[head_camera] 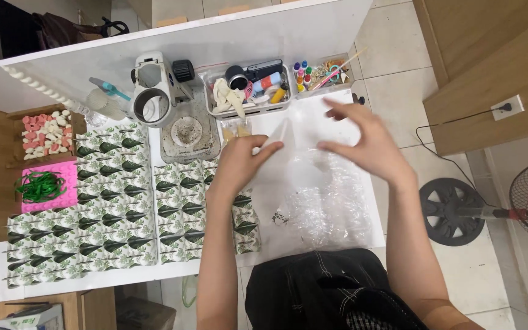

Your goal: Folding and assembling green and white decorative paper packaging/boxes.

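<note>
My left hand (239,164) pinches the left edge of a small clear plastic bag (283,146) held just above the white table (313,116). Over the bag's right side my right hand (365,142) hovers with fingers spread, blurred by motion; whether it touches the bag I cannot tell. Beneath both hands lies a heap of crumpled clear plastic bags (322,201). To the left of my left forearm are rows of white cards with green leaf prints (123,201).
A white magnifier stand (163,91) sits at the back. Beside it are a tray of tools (249,88) and a box of small bottles (322,73). A pink mat with green bands (44,186) and a box of pink and white pieces (45,134) lie left. A floor fan (490,211) stands right.
</note>
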